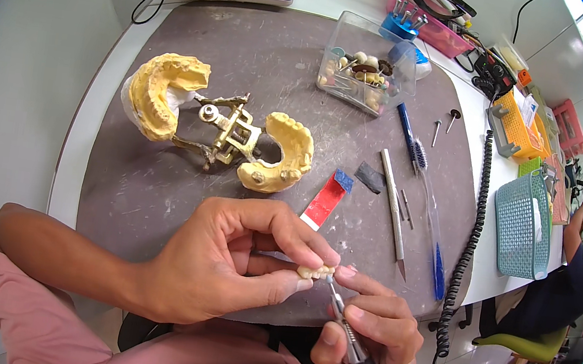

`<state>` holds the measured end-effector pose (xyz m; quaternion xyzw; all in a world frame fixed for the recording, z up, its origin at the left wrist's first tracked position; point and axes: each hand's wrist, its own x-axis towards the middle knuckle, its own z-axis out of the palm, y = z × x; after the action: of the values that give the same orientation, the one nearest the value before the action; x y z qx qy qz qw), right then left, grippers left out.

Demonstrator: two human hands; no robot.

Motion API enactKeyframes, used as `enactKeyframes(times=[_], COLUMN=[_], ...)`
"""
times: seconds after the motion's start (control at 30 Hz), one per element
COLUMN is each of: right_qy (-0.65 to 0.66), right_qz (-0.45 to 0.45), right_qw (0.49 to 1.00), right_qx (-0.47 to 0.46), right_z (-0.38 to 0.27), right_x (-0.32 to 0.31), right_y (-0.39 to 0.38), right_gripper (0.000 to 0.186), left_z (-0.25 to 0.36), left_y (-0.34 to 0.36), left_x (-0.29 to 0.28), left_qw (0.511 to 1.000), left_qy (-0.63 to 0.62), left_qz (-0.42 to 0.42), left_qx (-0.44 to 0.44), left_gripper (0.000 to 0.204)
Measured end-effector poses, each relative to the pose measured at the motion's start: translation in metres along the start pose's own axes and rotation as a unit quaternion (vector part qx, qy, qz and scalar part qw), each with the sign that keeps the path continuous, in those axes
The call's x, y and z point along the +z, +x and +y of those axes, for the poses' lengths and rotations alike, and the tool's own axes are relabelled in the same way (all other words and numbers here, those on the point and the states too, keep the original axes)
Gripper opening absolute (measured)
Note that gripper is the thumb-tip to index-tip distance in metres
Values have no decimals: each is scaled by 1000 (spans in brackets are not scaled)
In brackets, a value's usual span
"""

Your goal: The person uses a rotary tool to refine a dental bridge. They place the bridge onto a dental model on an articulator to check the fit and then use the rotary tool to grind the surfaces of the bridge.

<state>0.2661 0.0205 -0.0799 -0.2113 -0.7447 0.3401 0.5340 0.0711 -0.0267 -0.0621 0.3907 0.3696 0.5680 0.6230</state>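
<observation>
Between the thumb and fingers of my left hand [229,255] is a small cream-coloured dental bridge [316,271] with several tooth shapes. My right hand [379,325] grips a dental handpiece [355,351] with a black body and metal nose. The small tip of the handpiece meets the right end of the bridge, or is very close to it. Beyond my hands lies an opened hinged metal articulator [235,133]. One yellow plaster jaw model [162,97] is mounted on its left side, another plaster model [284,155] on its right.
Behind the articulator model stands a clear plastic box [367,66] of polishing bits. Red articulating paper [326,200], a pencil-like knife [392,207] and a blue-handled brush [431,194] lie to the right. A black coiled cord [465,259] hangs over the right edge near a teal basket [522,226].
</observation>
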Motion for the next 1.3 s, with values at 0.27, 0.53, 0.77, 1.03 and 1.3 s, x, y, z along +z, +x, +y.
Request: enactKeyframes(times=[0.27,0.53,0.77,1.03,1.3], right_qy=[11,-8,21,-3,38], right_qz=[3,-36,19,-32,13], right_qw=[1000,999,999,998,998], right_qx=[5,-14,-25,-46,-43], right_z=[-2,-1,4,6,6], right_x=[-2,-4,-2,-3,0], right_y=[-2,5,1,6,0], right_gripper=[29,31,29,28,24], left_z=[5,7,8,10,11], left_y=[2,1,4,4,5], left_x=[1,2,0,-1,0], left_qw=[1000,999,999,997,997], left_qy=[-15,-20,19,-23,-40], left_qz=[-4,2,-12,-19,-21], left_qx=[-21,-38,-46,-69,-65], left_gripper=[17,21,25,26,25])
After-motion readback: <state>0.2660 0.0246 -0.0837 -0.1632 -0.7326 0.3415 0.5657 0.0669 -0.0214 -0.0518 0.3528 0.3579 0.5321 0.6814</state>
